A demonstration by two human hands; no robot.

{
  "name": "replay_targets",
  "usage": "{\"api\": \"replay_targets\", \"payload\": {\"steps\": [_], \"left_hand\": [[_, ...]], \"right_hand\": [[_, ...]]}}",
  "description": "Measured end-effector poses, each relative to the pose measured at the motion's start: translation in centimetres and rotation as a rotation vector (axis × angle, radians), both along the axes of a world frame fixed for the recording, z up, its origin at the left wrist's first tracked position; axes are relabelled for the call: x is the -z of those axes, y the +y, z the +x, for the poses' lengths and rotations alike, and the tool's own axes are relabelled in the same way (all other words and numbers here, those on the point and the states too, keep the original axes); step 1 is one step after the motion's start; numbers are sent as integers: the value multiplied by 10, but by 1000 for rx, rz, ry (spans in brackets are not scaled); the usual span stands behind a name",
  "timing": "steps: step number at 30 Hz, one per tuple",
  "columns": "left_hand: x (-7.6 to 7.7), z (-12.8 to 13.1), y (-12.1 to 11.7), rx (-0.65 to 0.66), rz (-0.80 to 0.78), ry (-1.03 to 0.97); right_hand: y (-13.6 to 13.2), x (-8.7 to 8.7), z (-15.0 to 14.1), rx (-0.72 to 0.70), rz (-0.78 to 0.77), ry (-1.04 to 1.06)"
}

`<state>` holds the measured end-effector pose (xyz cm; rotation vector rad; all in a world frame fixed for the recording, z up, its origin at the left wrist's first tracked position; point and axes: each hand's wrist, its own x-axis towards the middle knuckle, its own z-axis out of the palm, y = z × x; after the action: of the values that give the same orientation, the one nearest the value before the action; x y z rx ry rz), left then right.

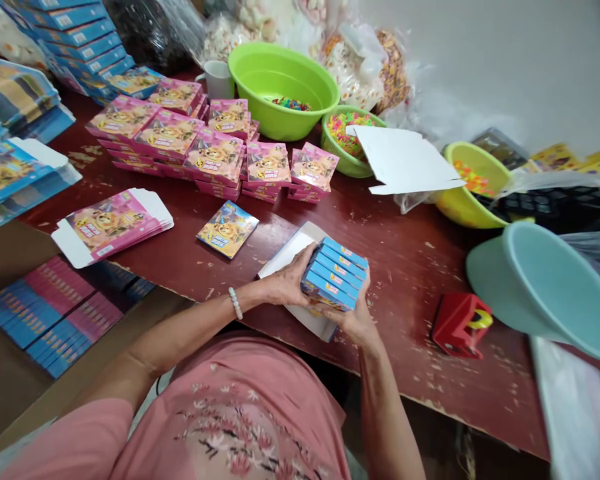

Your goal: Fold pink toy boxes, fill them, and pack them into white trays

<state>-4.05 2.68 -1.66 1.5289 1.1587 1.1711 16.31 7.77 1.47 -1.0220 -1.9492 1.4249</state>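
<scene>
A stack of several small blue boxes point(335, 270) is held between both palms, their edges facing up. My left hand point(296, 277) closes around the stack's left side, a beaded bracelet on its wrist. From the right and below, my right hand point(355, 319) grips the same stack. Under the hands lies an opened carton with a white inside point(285, 250), partly hidden by them. A single blue box point(227, 229) rests flat on the table to the left. Further left is a pile of flattened pink cartons point(113, 225).
Stacked pink boxes point(215, 157) line the back of the red table point(400, 267). Green basins point(285, 73) with small coloured pieces stand behind. At right are a red tape dispenser point(460, 327) and a pale blue basin point(545, 293). An open carton of packed boxes point(55, 313) sits lower left.
</scene>
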Motion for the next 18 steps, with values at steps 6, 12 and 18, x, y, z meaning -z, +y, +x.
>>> {"api": "replay_targets", "payload": {"steps": [6,12,18], "left_hand": [[-31,-55,-1,100,-135,95],[-14,-71,1,-211,-192,511],[9,-42,-15,-217,-189,554]], "right_hand": [[5,2,4,43,42,-15],[23,1,-27,94,37,68],[57,10,-48,71,64,119]]}}
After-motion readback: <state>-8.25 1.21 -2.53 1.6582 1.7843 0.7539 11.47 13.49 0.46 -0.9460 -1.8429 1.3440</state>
